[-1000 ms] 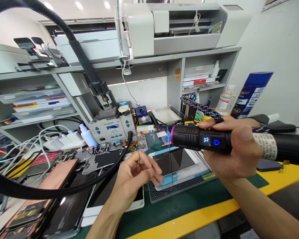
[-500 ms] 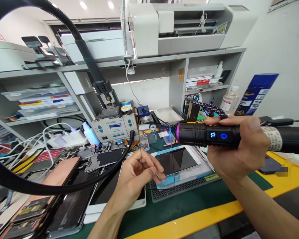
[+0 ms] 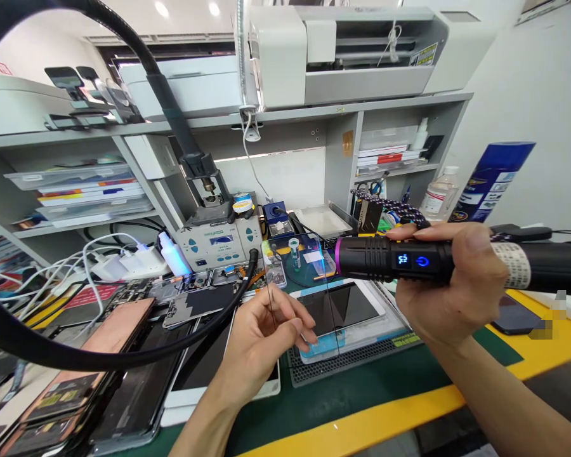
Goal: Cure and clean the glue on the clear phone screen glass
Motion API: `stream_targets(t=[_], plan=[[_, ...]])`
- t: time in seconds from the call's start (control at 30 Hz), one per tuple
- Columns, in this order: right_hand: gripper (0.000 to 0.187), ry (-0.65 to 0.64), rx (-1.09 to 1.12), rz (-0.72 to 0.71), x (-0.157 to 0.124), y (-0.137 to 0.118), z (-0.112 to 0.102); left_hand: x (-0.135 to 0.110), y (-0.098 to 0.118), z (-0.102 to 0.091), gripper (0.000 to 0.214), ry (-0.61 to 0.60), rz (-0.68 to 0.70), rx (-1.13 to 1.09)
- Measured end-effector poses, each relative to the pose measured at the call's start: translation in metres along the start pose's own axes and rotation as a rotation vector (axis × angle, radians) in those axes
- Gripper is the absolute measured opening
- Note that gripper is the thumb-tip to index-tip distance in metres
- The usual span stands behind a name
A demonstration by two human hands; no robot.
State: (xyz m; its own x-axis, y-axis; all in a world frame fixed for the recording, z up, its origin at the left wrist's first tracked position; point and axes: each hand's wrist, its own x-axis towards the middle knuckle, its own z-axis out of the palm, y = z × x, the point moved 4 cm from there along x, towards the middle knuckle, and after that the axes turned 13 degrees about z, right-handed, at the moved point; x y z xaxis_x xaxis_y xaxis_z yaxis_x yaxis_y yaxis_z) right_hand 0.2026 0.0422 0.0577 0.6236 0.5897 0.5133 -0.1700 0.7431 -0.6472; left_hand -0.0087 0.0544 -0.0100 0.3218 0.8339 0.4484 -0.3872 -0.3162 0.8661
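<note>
My right hand (image 3: 457, 292) is wrapped round a black flashlight (image 3: 423, 259), held level with its purple-rimmed head to the left. Blue digits and a power symbol glow on its side, and bluish light falls in front of the head. With bent fingers my left hand (image 3: 271, 333) holds a clear glass panel (image 3: 299, 266) with a thin dark outline, upright before the flashlight. Behind the panel lies a white tablet (image 3: 347, 304) with a dark screen. Another white-framed tablet (image 3: 204, 362) is partly hidden under my left forearm.
A black hose (image 3: 99, 362) loops across the left side. Opened phones (image 3: 80, 393) and loose parts crowd the left bench. A grey rework station (image 3: 223, 244) stands at the back. At the right are a blue spray can (image 3: 495, 178) and a clear bottle (image 3: 440, 193).
The flashlight has shifted very slightly left, and the view has moved a little. Both hands keep their holds, and the glass panel is tilted slightly differently.
</note>
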Motion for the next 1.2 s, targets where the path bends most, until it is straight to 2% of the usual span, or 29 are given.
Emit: stream_targets(t=[0.13, 0.43, 1.2], plan=[[0.026, -0.042, -0.011, -0.029, 0.0003, 0.0025, -0.001, -0.0012, -0.0003, 0.0007, 0.016, -0.004, -0.002, 0.004], [0.033, 0.013, 0.034, -0.052, 0.0068, 0.0042, -0.0002, -0.0011, -0.0013, 0.0026, 0.016, -0.015, -0.001, 0.021], [0.034, 0.004, 0.022, 0.084, 0.009, 0.0036, 0.0033, -0.0014, -0.0002, 0.002, 0.016, 0.005, -0.009, 0.011]])
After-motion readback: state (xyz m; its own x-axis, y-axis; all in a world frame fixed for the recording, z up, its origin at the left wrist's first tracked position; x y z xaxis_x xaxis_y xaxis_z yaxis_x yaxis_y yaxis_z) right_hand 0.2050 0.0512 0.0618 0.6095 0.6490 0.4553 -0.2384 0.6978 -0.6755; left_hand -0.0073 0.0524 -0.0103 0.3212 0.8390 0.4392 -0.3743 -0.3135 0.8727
